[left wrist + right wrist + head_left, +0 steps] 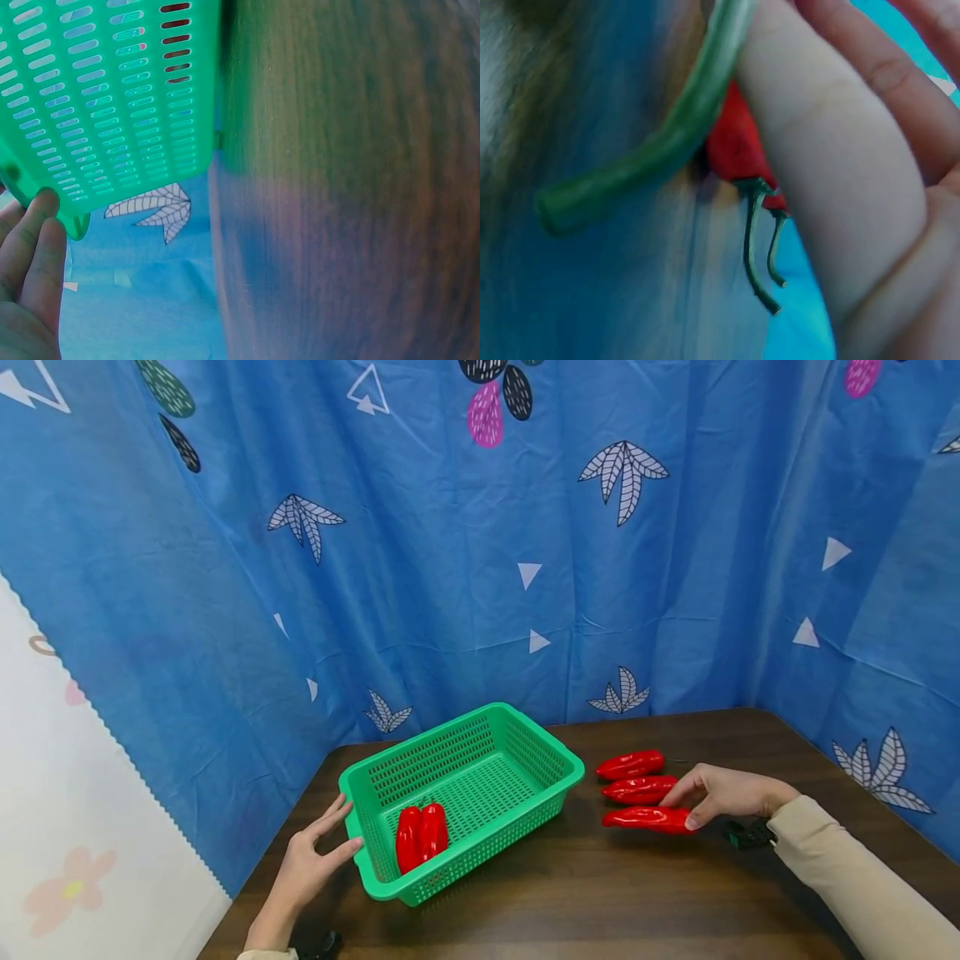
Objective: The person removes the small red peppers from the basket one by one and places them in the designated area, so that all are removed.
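My right hand (pixel 731 795) pinches a red chili pepper (pixel 647 819) near its stem end, with thumb and fingers. Its green stem (pixel 671 131) juts out close to the camera in the right wrist view. Two more red peppers, a middle one (pixel 637 790) and a far one (pixel 630 765), lie just beyond it on the table. On the left, fairly straight fingers (pixel 37 259) of my left hand (pixel 307 860) touch the end rim of a green perforated basket (pixel 480 860). Inside the basket, two red peppers (pixel 422 838) lie side by side at the near left.
The dark wooden table (pixel 600 902) carries the basket left of centre and the loose peppers to its right. A blue patterned curtain (pixel 465 568) hangs behind the table and along its right side. White flowered fabric (pixel 90 827) is at the far left.
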Demonstrator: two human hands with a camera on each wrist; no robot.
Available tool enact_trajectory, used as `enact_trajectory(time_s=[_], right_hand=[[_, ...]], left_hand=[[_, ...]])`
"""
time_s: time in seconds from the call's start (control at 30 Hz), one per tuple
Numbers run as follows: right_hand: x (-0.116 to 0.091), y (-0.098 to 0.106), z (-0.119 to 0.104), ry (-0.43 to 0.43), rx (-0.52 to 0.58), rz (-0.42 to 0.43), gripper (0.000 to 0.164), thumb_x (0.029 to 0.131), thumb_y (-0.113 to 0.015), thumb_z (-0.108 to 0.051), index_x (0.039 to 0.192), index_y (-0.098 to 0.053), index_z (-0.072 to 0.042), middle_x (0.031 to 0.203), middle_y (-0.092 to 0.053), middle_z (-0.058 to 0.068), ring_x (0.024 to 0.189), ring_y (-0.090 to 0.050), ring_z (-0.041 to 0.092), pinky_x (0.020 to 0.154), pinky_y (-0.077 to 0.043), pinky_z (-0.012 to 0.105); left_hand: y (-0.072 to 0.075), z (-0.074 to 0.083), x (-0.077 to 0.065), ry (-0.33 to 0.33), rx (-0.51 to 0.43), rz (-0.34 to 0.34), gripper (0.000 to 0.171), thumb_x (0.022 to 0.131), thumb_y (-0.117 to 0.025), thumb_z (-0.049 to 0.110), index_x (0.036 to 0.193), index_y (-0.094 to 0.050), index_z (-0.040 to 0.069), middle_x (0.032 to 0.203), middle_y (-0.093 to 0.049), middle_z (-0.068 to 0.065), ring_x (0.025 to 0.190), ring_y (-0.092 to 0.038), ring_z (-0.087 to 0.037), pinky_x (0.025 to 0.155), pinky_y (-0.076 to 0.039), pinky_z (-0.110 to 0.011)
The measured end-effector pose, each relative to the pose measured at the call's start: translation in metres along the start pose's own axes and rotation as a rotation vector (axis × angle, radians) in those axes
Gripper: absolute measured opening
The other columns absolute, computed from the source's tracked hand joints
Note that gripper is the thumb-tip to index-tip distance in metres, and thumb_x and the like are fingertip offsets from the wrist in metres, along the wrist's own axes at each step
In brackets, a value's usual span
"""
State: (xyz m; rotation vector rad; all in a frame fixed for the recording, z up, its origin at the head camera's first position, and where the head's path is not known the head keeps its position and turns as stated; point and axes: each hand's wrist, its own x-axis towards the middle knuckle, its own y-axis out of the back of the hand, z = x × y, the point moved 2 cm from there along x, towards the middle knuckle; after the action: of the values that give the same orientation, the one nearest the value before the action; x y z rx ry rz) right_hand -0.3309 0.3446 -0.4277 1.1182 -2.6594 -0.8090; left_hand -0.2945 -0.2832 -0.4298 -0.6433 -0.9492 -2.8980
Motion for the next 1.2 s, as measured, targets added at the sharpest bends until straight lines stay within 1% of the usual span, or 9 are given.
enact_trajectory(time_s=[0.17, 0.27, 0.43, 0.67, 0.83, 0.97, 1.07, 1.2], right_hand=[[0.0, -0.003, 0.004, -0.05, -0.023, 0.041, 0.035, 0.087, -0.072, -0.007, 0.121, -0.071, 0.002, 0.109, -0.071, 0.013, 0.087, -0.063, 0.012, 0.073, -0.057, 0.026], [0.0, -0.005, 0.007, -0.057, -0.019, 0.053, 0.034, 0.087, -0.072, -0.006, 0.119, -0.071, 0.004, 0.108, -0.072, 0.013, 0.085, -0.064, 0.009, 0.072, -0.057, 0.024], [0.0, -0.006, 0.011, -0.085, -0.039, 0.079, 0.035, 0.086, -0.075, -0.007, 0.119, -0.071, 0.005, 0.109, -0.071, 0.014, 0.084, -0.064, 0.01, 0.072, -0.057, 0.023], [0.0, -0.006, 0.011, -0.092, -0.063, 0.103, 0.036, 0.086, -0.076, -0.008, 0.119, -0.071, 0.004, 0.112, -0.069, 0.017, 0.086, -0.063, 0.011, 0.073, -0.057, 0.023], [-0.001, -0.005, 0.012, -0.107, -0.092, 0.133, 0.037, 0.086, -0.076, -0.009, 0.12, -0.07, 0.005, 0.118, -0.068, 0.019, 0.091, -0.061, 0.009, 0.076, -0.057, 0.022], [-0.003, -0.003, 0.012, -0.089, -0.122, 0.142, 0.04, 0.085, -0.076, -0.01, 0.12, -0.069, 0.007, 0.121, -0.068, 0.023, 0.096, -0.062, 0.007, 0.079, -0.056, 0.02], [-0.005, -0.002, 0.012, -0.087, -0.154, 0.151, 0.041, 0.085, -0.077, -0.012, 0.12, -0.068, 0.008, 0.122, -0.068, 0.023, 0.103, -0.063, 0.01, 0.081, -0.055, 0.02], [-0.006, -0.001, 0.012, -0.117, -0.172, 0.159, 0.044, 0.084, -0.078, -0.013, 0.122, -0.068, 0.007, 0.124, -0.067, 0.023, 0.109, -0.063, 0.022, 0.084, -0.056, 0.021]], left_hand=[[0.0, 0.0, 0.0, 0.005, 0.003, 0.0, 0.061, 0.09, -0.075, 0.02, 0.145, -0.053, 0.005, 0.158, -0.04, -0.017, 0.146, -0.03, -0.049, 0.105, -0.034, -0.073], [0.0, 0.001, 0.0, 0.014, 0.001, -0.003, 0.061, 0.091, -0.075, 0.02, 0.146, -0.053, 0.005, 0.158, -0.039, -0.017, 0.147, -0.029, -0.049, 0.105, -0.034, -0.073], [0.0, 0.001, 0.0, 0.024, -0.004, -0.006, 0.062, 0.091, -0.075, 0.02, 0.146, -0.052, 0.005, 0.159, -0.039, -0.016, 0.147, -0.028, -0.049, 0.105, -0.034, -0.074], [-0.001, 0.0, -0.001, 0.015, -0.006, 0.001, 0.061, 0.09, -0.075, 0.02, 0.145, -0.053, 0.006, 0.158, -0.04, -0.015, 0.147, -0.029, -0.048, 0.105, -0.034, -0.074], [-0.001, 0.0, -0.001, 0.017, 0.006, 0.001, 0.061, 0.091, -0.075, 0.021, 0.146, -0.053, 0.006, 0.159, -0.04, -0.015, 0.147, -0.03, -0.048, 0.104, -0.034, -0.074], [-0.001, 0.001, -0.001, 0.013, 0.014, 0.002, 0.061, 0.091, -0.074, 0.021, 0.146, -0.053, 0.006, 0.158, -0.04, -0.015, 0.146, -0.031, -0.048, 0.104, -0.035, -0.074], [-0.001, 0.001, -0.001, 0.009, 0.015, 0.004, 0.061, 0.091, -0.074, 0.021, 0.145, -0.053, 0.005, 0.158, -0.04, -0.016, 0.146, -0.031, -0.049, 0.104, -0.036, -0.074], [-0.001, 0.001, -0.002, 0.006, 0.016, 0.008, 0.061, 0.091, -0.074, 0.021, 0.145, -0.053, 0.005, 0.158, -0.04, -0.016, 0.146, -0.031, -0.049, 0.104, -0.035, -0.074]])
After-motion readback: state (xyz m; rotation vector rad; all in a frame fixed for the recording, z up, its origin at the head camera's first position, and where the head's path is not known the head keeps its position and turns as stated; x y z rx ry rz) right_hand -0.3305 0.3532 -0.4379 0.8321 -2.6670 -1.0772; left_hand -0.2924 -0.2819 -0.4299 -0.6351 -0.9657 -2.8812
